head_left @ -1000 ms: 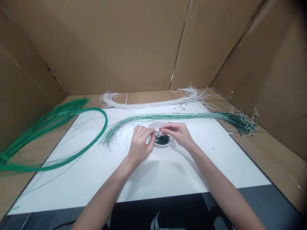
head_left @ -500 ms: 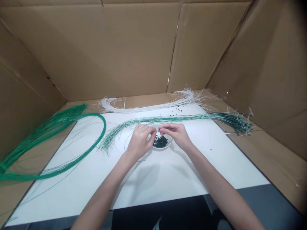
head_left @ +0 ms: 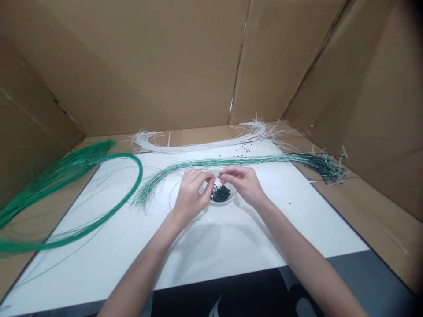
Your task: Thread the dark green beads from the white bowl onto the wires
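While the left hand and the right hand are hovering over the bowl: their fingertips are facing each other above it, close but apart.
Left pinch: thumb and forefinger are pressing together, apparently on a thin strand that is looping out to the left of the bowl; its end is too small to make out.
Right pinch: thumb and forefinger are gripping a tiny dark piece above the bowl.
Bowl: it is standing on a white sheet, and a pile of dark pieces is lying inside it.
Green-and-white bundle: this bunch of strands is stretching across just beyond the bowl, its dark-tipped ends fanning out well to the bowl's right.
Scattered bits: small dark specks are lying beyond the bowl, and one lone speck is sitting to its right.
White bundle: these pale strands are curving farthest beyond the bowl.
Green coil: this thick loop is spreading well to the left of the bowl.
Cardboard: brown panels are rising behind the bowl.
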A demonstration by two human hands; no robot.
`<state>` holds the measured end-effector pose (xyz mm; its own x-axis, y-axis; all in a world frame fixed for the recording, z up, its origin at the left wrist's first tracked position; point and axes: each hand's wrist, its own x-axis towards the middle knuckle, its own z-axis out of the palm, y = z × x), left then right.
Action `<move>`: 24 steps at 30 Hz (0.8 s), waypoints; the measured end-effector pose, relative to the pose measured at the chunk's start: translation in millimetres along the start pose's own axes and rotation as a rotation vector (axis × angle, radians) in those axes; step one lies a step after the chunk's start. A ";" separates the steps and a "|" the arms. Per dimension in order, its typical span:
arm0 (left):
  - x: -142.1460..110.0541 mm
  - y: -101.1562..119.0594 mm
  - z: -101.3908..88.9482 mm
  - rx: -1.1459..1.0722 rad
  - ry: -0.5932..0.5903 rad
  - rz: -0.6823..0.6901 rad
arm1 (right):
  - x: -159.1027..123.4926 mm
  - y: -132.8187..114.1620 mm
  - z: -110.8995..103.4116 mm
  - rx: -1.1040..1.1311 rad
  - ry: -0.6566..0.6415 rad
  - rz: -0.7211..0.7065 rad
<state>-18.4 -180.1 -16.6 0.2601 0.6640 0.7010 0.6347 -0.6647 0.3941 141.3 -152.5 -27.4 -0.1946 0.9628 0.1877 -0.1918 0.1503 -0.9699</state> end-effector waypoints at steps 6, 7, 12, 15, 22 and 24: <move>-2.9 1.0 0.2 0.021 0.009 0.003 | 0.2 1.1 -0.7 -0.015 -0.002 -0.011; -3.2 0.8 0.5 0.022 0.008 0.003 | 0.2 1.3 -0.8 -0.011 -0.004 -0.013; -3.9 0.9 1.5 0.021 0.023 -0.008 | -0.3 1.2 -0.1 0.010 -0.004 -0.008; -4.4 1.5 2.2 0.025 0.041 -0.026 | -0.2 1.2 0.3 0.027 0.002 -0.001; -5.7 1.6 2.9 0.027 0.053 -0.032 | 0.6 2.6 0.3 0.065 -0.007 -0.003; -5.7 1.7 2.6 0.023 0.049 -0.029 | 0.8 2.7 0.4 0.074 -0.013 -0.009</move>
<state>-16.9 -184.1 -21.4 0.2057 0.6648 0.7181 0.6584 -0.6370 0.4011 140.3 -151.4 -29.8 -0.2049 0.9585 0.1984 -0.2644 0.1409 -0.9541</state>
